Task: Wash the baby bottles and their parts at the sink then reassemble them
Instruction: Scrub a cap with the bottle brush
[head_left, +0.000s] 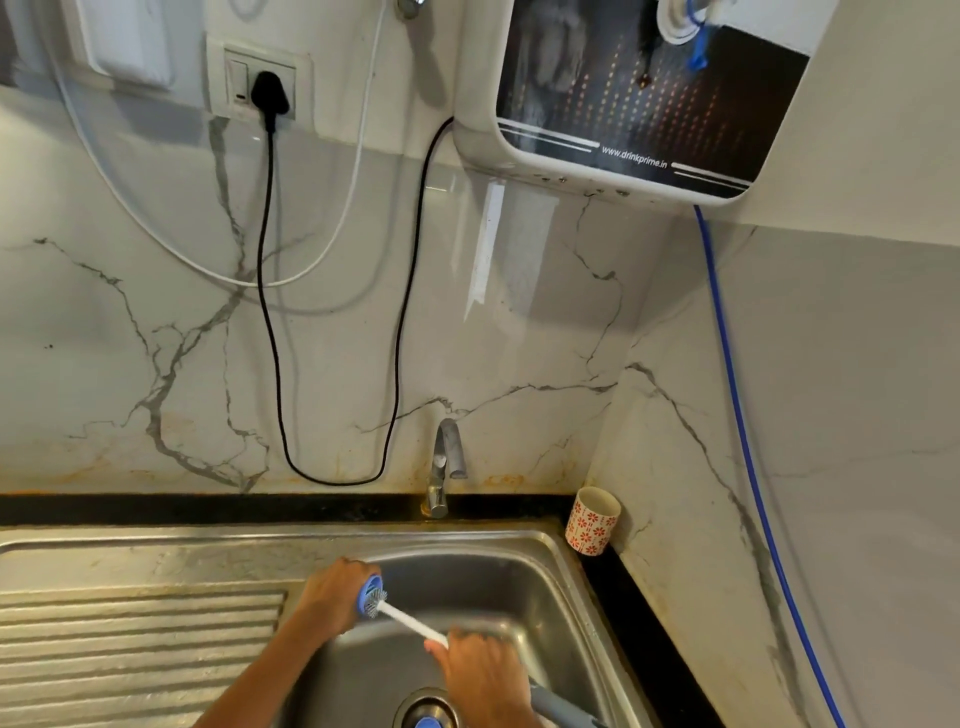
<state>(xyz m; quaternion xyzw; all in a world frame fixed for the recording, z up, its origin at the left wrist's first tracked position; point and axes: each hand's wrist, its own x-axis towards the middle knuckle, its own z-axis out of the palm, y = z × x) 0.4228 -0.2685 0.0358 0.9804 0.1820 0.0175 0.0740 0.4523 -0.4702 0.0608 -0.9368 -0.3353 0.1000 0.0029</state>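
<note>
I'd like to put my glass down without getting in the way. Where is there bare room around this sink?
The ribbed drainboard left of the basin is bare, bordered by the black counter strip behind. The corner by the patterned cup is tight. The basin is crowded: the left hand holds a blue bottle part, and the right hand works the brush.

1. Sink (540, 566): brushed steel, dull sheen, scuffed; ribbed drainboard (140, 654) at 9 o'clock
2. Tap (445, 467): grey metal, matt
3. Wall (332, 332): glossy veined marble, rust-stained low down
4. Desk (639, 639): polished black stone
5. Cup (592, 521): smooth glazed ceramic
6. Brush (410, 619): white plastic handle, grey bristles
</note>
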